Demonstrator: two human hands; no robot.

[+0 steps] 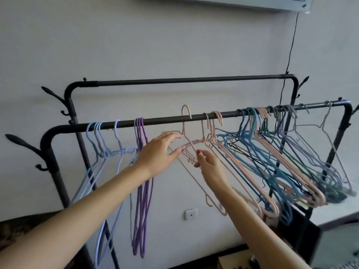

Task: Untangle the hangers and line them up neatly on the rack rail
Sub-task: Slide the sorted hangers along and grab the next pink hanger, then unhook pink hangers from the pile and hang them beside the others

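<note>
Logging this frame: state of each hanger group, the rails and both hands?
light blue hangers: hung in a row, left end of front rail.
purple hangers: hung, bunched.
pink hanger: hook raised above rail, being handled.
mixed hangers: hung, tangled, right side.
front rail: loaded.
back rail: bare.
left hand: touching pink hanger.
right hand: pinching pink wire.

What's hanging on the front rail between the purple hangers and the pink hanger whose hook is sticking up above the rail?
Nothing. In the head view the front rail is bare between the purple hangers and the raised pink hanger; only the left hand reaches below.
</note>
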